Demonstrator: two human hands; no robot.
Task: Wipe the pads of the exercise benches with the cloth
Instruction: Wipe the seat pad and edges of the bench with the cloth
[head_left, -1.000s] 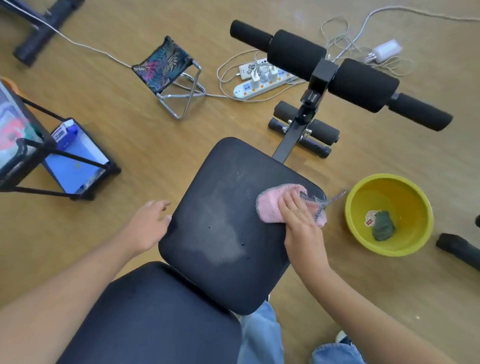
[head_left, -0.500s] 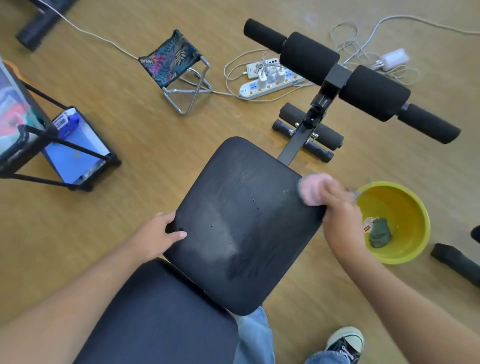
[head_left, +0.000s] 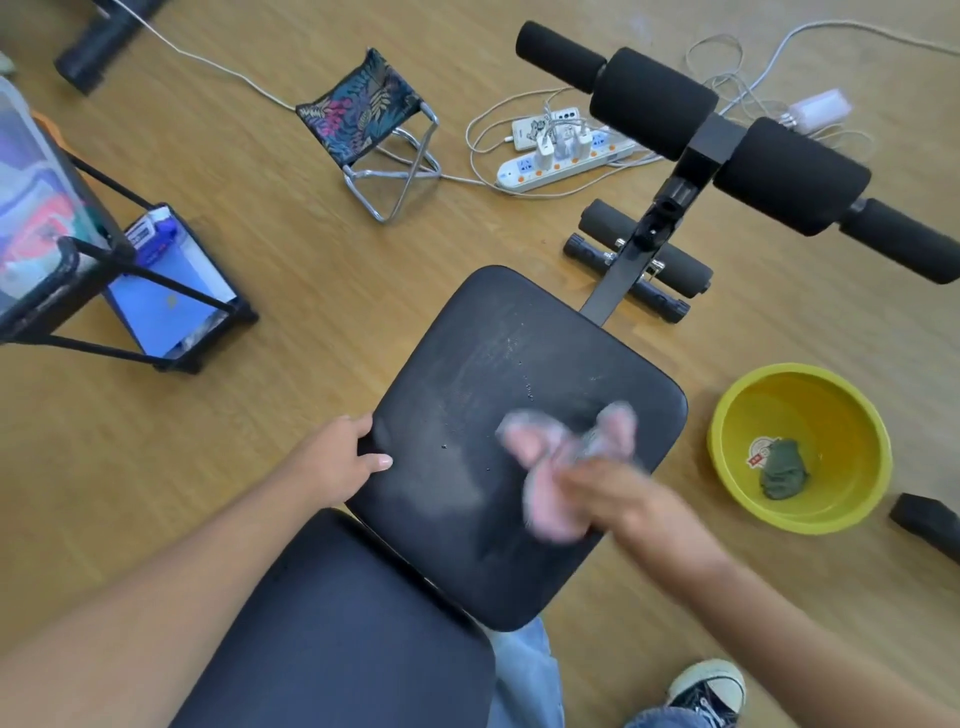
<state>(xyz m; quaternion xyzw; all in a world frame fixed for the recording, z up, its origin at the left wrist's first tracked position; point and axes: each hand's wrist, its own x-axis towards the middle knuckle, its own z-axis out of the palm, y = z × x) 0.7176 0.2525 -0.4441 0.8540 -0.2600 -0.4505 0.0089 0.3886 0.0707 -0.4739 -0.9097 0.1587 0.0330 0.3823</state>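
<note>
The black seat pad (head_left: 483, 374) of the exercise bench fills the middle of the view, with pale damp smears and small droplets on it. A second black pad (head_left: 337, 634) lies nearer to me, below it. My right hand (head_left: 623, 499) is blurred by motion and holds the pink cloth (head_left: 550, 467) against the right part of the seat pad. My left hand (head_left: 337, 462) grips the pad's left edge, thumb on top. Black foam rollers (head_left: 660, 109) stand on the bench post beyond the pad.
A yellow basin (head_left: 727, 431) holding a dark green rag sits on the wooden floor to the right. A power strip (head_left: 561, 161) with cables, a small folding stool (head_left: 358, 119) and a black rack (head_left: 67, 260) stand around. My shoe (head_left: 711, 686) shows at the bottom.
My right hand with the cloth swept from the pad's far right corner back toward me and the pad's middle. My left hand has stayed gripping the left edge.
</note>
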